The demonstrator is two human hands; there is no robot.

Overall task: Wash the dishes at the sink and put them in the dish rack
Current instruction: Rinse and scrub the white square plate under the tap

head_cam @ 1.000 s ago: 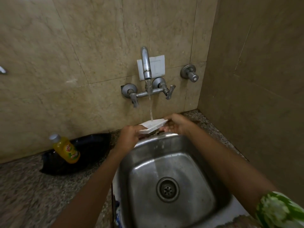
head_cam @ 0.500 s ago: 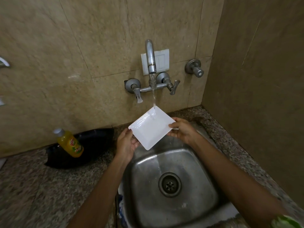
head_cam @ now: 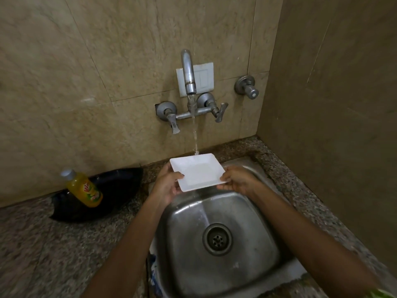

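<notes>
Granite counter (head_cam: pixel 53 244): yellow bottle (head_cam: pixel 84 189), red label unreadable; hands grip plate (head_cam: pixel 198 172).

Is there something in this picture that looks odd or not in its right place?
Yes: the yellow bottle leans tilted in the black dish on the counter, left of the sink. The white plate under the water looks normal.

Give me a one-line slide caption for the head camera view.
Both hands, left hand and right hand, hold a white square plate under the running faucet.
</notes>
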